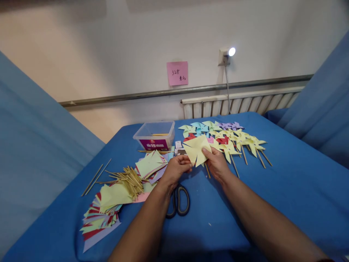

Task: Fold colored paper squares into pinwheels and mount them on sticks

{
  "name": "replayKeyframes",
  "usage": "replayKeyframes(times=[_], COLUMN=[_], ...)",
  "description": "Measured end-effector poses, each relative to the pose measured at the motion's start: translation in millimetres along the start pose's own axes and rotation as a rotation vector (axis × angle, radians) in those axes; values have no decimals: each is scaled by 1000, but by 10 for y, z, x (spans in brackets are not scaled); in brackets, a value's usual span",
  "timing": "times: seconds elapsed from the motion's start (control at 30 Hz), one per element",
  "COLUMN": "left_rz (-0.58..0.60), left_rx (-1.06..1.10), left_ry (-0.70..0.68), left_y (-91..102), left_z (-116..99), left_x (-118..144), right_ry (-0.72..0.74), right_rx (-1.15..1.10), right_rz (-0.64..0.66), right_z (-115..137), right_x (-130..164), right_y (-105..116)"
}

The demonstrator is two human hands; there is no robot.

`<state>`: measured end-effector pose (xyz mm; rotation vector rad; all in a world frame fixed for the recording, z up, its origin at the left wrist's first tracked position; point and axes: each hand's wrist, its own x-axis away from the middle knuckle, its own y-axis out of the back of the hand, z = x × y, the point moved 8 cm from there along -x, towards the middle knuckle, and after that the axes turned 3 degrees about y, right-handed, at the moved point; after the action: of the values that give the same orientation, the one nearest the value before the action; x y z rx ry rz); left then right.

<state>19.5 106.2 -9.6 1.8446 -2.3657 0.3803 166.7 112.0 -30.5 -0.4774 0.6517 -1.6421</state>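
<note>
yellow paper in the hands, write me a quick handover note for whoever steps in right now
Left hand: pinches the left edge of the yellow paper.
Right hand: grips its lower right edge; the sheet is held just above the blue table.
Things: finished pinwheels piled behind the hands, wooden sticks and paper stacks at left, scissors under the left wrist, plastic tub at the back.
Done: many pinwheels already on sticks.
Left: this sheet has no stick yet; many sheets and sticks are unused.

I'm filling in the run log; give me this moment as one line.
left hand: holds yellow paper square | right hand: holds same square | scissors: on table, below hands | finished pinwheels: behind
</note>
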Motion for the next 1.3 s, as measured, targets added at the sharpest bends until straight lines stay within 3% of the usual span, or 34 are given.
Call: replayKeyframes(times=[0.33, 0.5, 0.63, 0.83, 1.07, 1.17, 1.3], left_rz=[37, -3, 86, 120, -46, -98, -189], left_rx=[-12, -43, -65, 112, 334, 414, 498], left_ry=[10, -43, 21, 1, -15, -48, -55], left_y=[7, 14, -68, -66, 11, 70, 177], left_z=[-7, -55, -21, -50, 80, 68, 18], left_x=[13, 34, 63, 45, -39, -58, -48], right_ry=[3, -7, 10, -3, -57, 100, 477], right_rx=[41, 48, 58, 71, 244, 357, 730], right_rz=[-25, -8, -18, 9, 100, 91, 136], right_z=[30, 21, 39, -3, -161, -27, 297], right_x=[11, 18, 15, 44, 98, 98, 226], right_y=[17, -2, 1, -15, -91, -105, -235])
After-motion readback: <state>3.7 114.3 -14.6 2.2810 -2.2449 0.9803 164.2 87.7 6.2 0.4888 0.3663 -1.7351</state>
